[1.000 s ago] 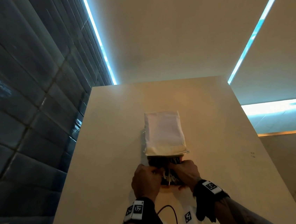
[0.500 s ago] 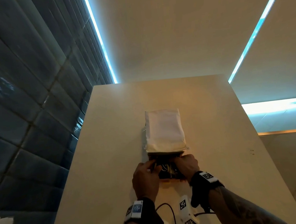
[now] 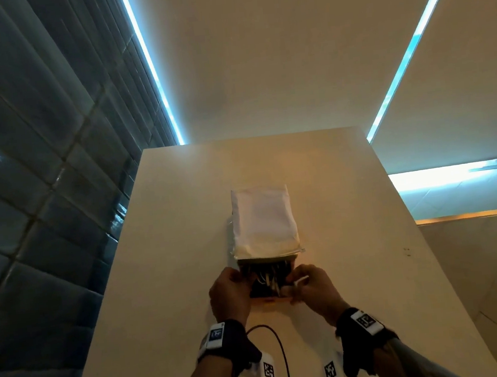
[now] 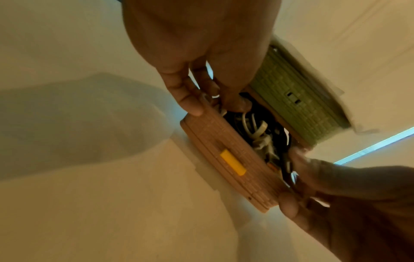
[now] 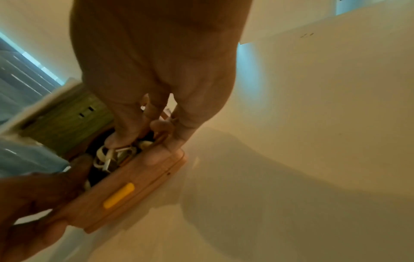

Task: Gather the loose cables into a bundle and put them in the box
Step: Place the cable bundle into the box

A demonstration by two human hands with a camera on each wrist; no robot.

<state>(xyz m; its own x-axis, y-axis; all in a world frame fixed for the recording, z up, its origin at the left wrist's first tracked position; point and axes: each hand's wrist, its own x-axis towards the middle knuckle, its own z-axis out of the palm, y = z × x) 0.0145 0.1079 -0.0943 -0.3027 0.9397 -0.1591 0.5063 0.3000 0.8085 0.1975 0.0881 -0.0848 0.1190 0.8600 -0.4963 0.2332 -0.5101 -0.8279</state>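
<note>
Presently, both of my hands work at the mouth of the box [image 3: 269, 293], which lies on the pale surface [image 3: 166, 289] directly ahead of me with its lid [image 3: 262, 217] raised on the far side. The cables [image 4: 257, 134], a tangle of white and black leads, sit inside the open box between the near wall and the lid.

My left hand [image 3: 229, 296] grips the left end of the box rim: in the left wrist view its fingertips [image 4: 192, 106] curl over the ribbed edge, and one digit presses down among the leads. My right hand [image 3: 310, 289] holds the right end, fingers hooked over the near wall, with a white loop [image 5: 122, 148] caught under one fingertip.

Risks, as I judge them:
- White loops stand proud of the rim. If the lid comes down now, a lead could be pinched in the seam, and the yellow latch [image 5: 118, 197] would probably fail to engage.
- The bundle looks springy; releasing the pressing fingers too early may let coils rise out again.
- Fingers lie inside the mouth, so lowering the lid before withdrawing them would trap them.
- A black cord [image 3: 279, 347] lies on the surface near my wrists; whether it belongs to the bundle or to the wrist rig I cannot tell. If it is a task cable, it is not yet packed.
- The wrist views are motion-blurred, so how deep the leads sit is uncertain.
</note>
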